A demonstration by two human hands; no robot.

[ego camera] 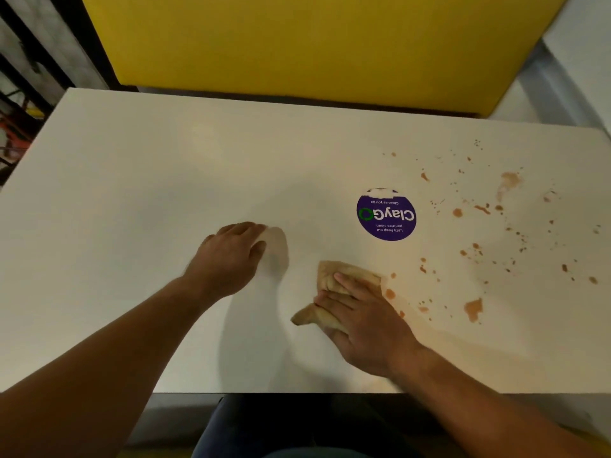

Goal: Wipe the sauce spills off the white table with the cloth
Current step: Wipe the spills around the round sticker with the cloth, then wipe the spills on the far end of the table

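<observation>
head view: right hand (367,322) presses cloth (360,271) with flat fingers (350,285); sweep firmly rightward across sauce spots (473,309).

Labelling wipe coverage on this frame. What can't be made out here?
All head view:
- Any sauce under the cloth: hidden by the cloth itself and the right hand pressing on it.
- Right end of the table: cut off by the frame edge, so the sauce spills may run further.
- Fingertips of the left hand: tucked under the hand itself, slightly blurred.
- Tiniest specks far right: too small to tell sauce from shadow.
</observation>
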